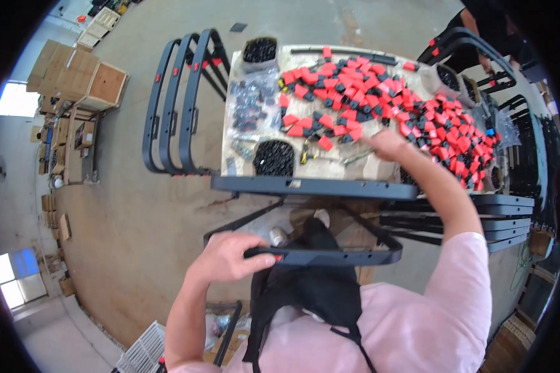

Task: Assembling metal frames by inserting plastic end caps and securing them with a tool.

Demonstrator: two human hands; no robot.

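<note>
My left hand (227, 256) is closed round the left end of the near bar of a dark grey U-shaped metal frame (330, 257), in front of my body. A small red piece (279, 257) sits in the bar beside my thumb. Over the table, my right hand (389, 145) is at the near edge of a heap of red and black plastic parts (361, 87). Its fingers look bent together, and whatever is in them cannot be made out. Just left of that hand lies a thin metal tool (358, 158); a yellow-and-black tool (305, 152) lies further left.
The table (242, 163) bears tubs of small black parts (274, 158) and bagged parts (249, 105). A frame bar (311, 186) runs along its near edge. Upright frames (186, 105) stand left, stacked frames (498, 217) right. Another person (479, 37) is at the far right.
</note>
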